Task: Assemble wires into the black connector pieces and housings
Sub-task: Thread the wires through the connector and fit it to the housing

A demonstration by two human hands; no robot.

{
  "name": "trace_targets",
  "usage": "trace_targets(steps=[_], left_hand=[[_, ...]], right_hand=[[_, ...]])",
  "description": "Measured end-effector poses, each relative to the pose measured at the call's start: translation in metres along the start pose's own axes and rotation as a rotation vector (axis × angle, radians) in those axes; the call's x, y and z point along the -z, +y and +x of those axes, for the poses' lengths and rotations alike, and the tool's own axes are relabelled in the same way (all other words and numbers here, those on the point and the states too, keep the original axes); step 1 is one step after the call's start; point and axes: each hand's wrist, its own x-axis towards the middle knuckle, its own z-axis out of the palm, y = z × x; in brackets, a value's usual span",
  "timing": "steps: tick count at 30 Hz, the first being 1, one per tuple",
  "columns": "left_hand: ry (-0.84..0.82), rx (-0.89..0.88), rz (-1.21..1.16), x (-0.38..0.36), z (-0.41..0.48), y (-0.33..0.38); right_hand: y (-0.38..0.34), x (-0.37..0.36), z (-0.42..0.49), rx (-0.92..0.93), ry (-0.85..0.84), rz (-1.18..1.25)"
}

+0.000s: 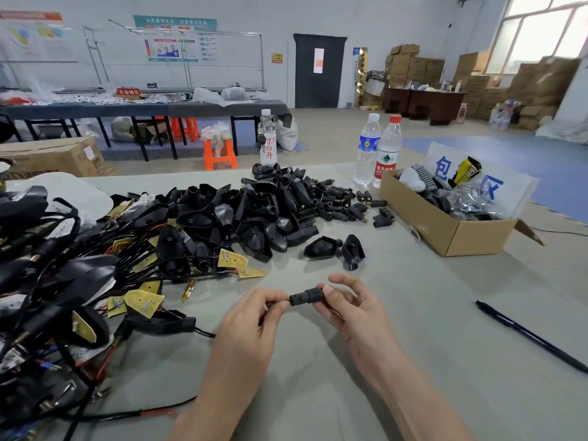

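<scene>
My right hand [345,308] pinches a small black connector piece [306,296] above the grey table. My left hand [251,316] pinches the thin black wire end that meets the connector's left tip; the wire itself is mostly hidden by my fingers. A big heap of black housings [254,211] lies behind my hands. Small black connector plugs [343,202] with brass tips are scattered to its right. A tangle of black wires with yellow circuit boards [95,281] covers the left of the table.
Two loose housings [334,249] lie just beyond my hands. A cardboard box [451,230] of parts stands at the right, with water bottles [378,151] behind it. A black pen [531,335] lies at the right. Another bottle [267,138] stands behind the heap.
</scene>
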Motion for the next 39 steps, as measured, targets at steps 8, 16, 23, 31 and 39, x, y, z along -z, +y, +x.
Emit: trace_targets(steps=[8,16,23,31,39], left_hand=[[0.028,0.030,-0.049,-0.002,0.003,-0.007],[-0.029,0.063,-0.087,0.002,0.003,-0.012],[-0.049,0.055,-0.073,0.004,0.003,-0.011],[-0.048,0.201,-0.247,0.003,0.006,-0.015],[-0.021,0.123,-0.113,0.001,0.004,-0.013]], right_hand=[[0.002,-0.002,0.000,0.092,0.006,-0.096],[0.000,-0.001,0.000,0.112,0.015,-0.052],[-0.005,0.002,0.000,0.197,-0.032,-0.300],[-0.006,0.002,-0.002,0.194,-0.052,-0.360],[-0.003,0.003,-0.002,0.151,-0.042,-0.312]])
